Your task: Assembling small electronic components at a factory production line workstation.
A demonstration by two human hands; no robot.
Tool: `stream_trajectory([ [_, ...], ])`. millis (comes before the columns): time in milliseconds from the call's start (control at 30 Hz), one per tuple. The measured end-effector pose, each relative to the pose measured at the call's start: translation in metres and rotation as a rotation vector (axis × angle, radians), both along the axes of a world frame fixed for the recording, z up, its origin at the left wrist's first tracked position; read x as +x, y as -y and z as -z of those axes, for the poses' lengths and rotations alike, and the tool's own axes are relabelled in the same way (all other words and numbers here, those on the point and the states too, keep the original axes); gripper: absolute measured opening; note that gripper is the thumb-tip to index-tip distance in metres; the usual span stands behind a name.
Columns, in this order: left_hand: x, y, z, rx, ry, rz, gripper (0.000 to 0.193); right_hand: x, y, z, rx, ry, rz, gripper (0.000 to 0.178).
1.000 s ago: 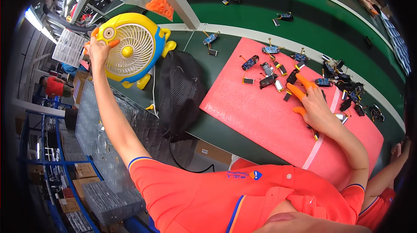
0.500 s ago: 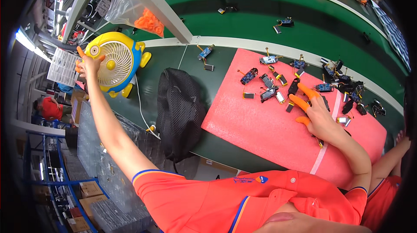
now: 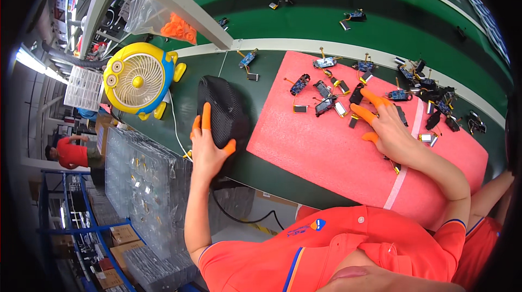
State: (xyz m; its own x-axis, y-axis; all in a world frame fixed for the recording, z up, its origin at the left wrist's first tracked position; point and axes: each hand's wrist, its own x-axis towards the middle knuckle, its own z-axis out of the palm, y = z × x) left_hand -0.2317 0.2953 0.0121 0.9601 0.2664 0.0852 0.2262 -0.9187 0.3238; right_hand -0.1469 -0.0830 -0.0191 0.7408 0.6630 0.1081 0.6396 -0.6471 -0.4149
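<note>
My left hand [image 3: 206, 150] rests against the near end of a black mesh bag [image 3: 224, 109]. Its fingers are stretched out along the bag's left side, with the thumb apart at the right. Orange finger covers show on both hands. Over a pink foam mat [image 3: 293, 161], my right hand [image 3: 394, 131] has its fingers spread, a fingertip at a small black module [image 3: 357, 93]. Around it lie several small blue circuit boards [image 3: 299, 84] wired to silver batteries [image 3: 340, 109]. What lies under the right palm is partly hidden.
A yellow and blue fan [image 3: 138, 80] stands left of the bag, its white cord [image 3: 175, 123] running nearby. A metal post [image 3: 179, 6] rises beside a bag of orange finger covers [image 3: 179, 28]. Beyond runs a green belt [image 3: 315, 22]. Black parts [image 3: 435, 104] are heaped at right.
My left hand has come from the fan down to the black mesh bag, whose near end is now pushed up and shorter. My right hand has stayed by the black module.
</note>
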Motion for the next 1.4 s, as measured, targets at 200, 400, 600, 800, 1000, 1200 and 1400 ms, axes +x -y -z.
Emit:
stream_trajectory([
  [200, 0.042, -0.063, 0.002, 0.052, 0.056, 0.188, 0.1, 0.004, 0.001, 0.007, 0.048, -0.049, -0.033, 0.069],
  [400, 0.066, -0.091, -0.01, 0.003, 0.019, 0.251, 0.103, 0.008, 0.0, 0.011, 0.027, 0.018, -0.043, 0.071],
  [600, 0.097, -0.02, -0.054, 0.425, 0.019, 0.281, 0.087, 0.008, 0.001, 0.014, -0.082, 0.093, -0.04, 0.069],
  [800, 0.25, 0.14, -0.02, -0.209, -0.004, 0.786, 0.036, 0.008, -0.001, -0.022, -0.292, 0.153, -0.048, 0.058],
  [1000, 0.376, 0.245, 0.072, -0.079, 0.22, 0.885, 0.036, 0.047, 0.044, -0.065, 0.164, -0.083, 0.057, 0.045],
  [1200, 0.33, 0.312, 0.022, -0.206, 0.011, 0.774, 0.038, 0.109, 0.098, -0.044, 0.388, 0.03, 0.542, 0.044],
  [1400, 0.245, 0.311, -0.017, -0.975, 0.054, 0.825, 0.031, 0.123, 0.072, -0.012, 0.93, 0.066, 0.475, 0.039],
])
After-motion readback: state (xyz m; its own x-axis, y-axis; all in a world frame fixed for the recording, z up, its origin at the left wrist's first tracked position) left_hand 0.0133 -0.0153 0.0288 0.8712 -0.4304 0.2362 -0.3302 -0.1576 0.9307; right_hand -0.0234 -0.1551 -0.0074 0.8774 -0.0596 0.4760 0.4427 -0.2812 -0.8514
